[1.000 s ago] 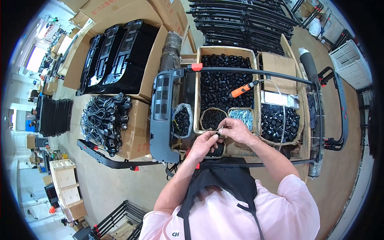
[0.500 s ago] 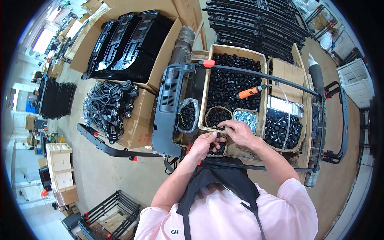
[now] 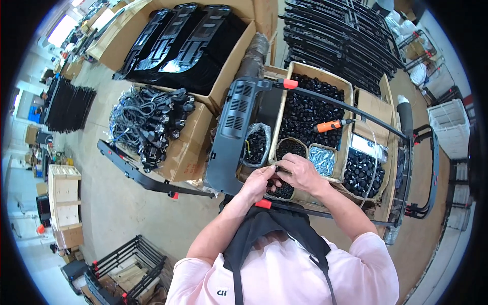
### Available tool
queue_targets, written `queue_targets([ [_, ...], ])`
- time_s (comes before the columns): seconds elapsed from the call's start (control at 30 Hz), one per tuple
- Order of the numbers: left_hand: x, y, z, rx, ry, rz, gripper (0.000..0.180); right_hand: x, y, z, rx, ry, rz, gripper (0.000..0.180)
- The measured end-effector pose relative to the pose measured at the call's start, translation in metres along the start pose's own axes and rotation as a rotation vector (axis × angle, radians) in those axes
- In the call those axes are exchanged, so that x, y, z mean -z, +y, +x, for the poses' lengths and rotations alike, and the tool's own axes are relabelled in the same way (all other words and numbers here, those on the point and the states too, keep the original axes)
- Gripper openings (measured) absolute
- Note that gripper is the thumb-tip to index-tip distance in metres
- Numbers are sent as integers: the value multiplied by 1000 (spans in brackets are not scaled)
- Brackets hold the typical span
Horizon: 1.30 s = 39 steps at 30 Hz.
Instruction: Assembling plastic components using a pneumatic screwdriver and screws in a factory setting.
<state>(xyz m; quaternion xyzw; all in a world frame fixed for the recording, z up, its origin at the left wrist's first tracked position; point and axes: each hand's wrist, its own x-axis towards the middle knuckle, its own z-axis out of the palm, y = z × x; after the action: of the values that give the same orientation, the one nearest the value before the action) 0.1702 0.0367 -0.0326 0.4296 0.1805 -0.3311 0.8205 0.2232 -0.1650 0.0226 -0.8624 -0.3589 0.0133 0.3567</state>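
My left hand and my right hand meet at the fingertips, each pinching at something small and dark that I cannot make out. Beneath them is a small bin of tiny black parts; another bin of small black parts lies just beyond. Silver screws fill a bin right of my right hand. Across the work area stretches a black frame bar with red end pieces, joined to a vented black plastic cover on the left. An orange power screwdriver rests on black caps in a long box.
At the far left, a cardboard box holds glossy black panels. Bundled cables are heaped on a carton nearer me. Black round knobs lie at the right. Stacked black frames stand behind, and a white crate is far right.
The view has turned slightly, so the boxes and frame appear farther right. My hands stay together over the small bins, with the right fingers now more curled in against the left fingertips.
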Motion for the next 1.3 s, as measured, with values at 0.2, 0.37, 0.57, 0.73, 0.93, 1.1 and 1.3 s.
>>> queue_targets([
  [0.2, 34, 21, -48, -35, 1, -145, 30, -31, -19, 51, 83, 117, -50, 27],
  [0.37, 79, 15, -91, -176, -163, -280, 33, -73, -42, 114, 165, 90, -57, 26],
  [0.57, 98, 24, -128, -152, -113, -352, 33, -133, -64, 166, 242, -12, -74, 26],
  [0.73, 115, 38, -143, -126, -40, -108, 33, -152, -69, 179, 268, -86, -127, 26],
  [0.93, 127, 35, -134, -143, -14, 24, 33, -151, -80, 182, 220, -171, -203, 27],
  [1.1, 132, 31, -115, -210, 116, 11, 34, -137, -65, 176, -33, -36, 51, 24],
  [1.3, 131, 51, -95, -252, 70, -184, 33, -104, -66, 166, -509, -23, 669, 18],
])
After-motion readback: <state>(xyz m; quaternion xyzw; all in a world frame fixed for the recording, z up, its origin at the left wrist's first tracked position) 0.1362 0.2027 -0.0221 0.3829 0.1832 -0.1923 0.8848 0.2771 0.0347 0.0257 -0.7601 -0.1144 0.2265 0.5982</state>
